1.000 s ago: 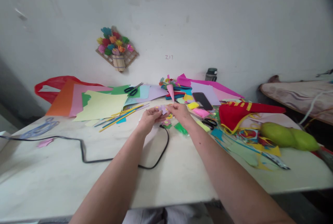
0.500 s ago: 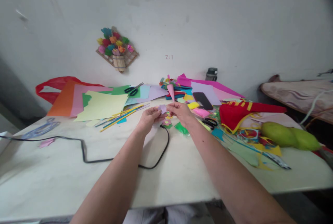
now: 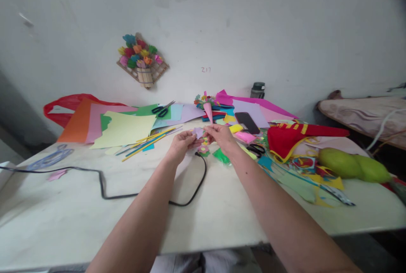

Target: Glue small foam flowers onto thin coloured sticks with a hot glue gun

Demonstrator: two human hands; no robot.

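Note:
A small purple paper flower (image 3: 198,132) is held above the middle of the table. My left hand (image 3: 183,142) pinches it from the left, thumb and fingers closed on its edge. From the right, my right hand (image 3: 219,134) is closed with its fingertips at the flower's other side. Just below the hands lies a pink paper flower (image 3: 203,149) with green beneath it. A packet of green clay-like material (image 3: 221,156) rests beside my right wrist. Behind the hands stands a pink paper cone (image 3: 207,111) with small colourful flowers at its top.
Coloured paper sheets (image 3: 127,129), black scissors (image 3: 163,110) and thin sticks (image 3: 149,142) lie at the back left. A black cable (image 3: 127,196) crosses the front. To the right are a phone (image 3: 246,122), more scissors (image 3: 255,150), red cloth (image 3: 285,139) and green fruit (image 3: 353,165).
The purple flower has turned slightly and shifted a little left between my fingers. Both hands stay in nearly the same place.

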